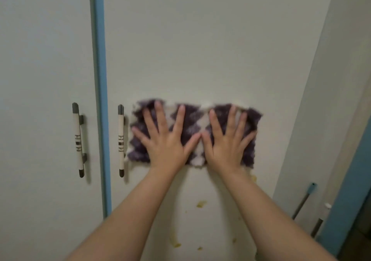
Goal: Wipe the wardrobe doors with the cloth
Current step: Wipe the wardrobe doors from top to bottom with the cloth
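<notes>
Two bare forearms, no sleeves, hands (166, 140) unadorned, short nails

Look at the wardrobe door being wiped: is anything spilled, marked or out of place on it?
Yes. Yellowish smears and smaller spots mark the right door below the cloth. They stand out on the plain pale panel. Both hands, left hand and right hand, press the cloth flat above them.

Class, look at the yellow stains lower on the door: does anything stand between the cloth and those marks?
Nothing visible does. The cloth lies flat under the left hand and right hand; bare door separates it from the yellow stains.
</notes>
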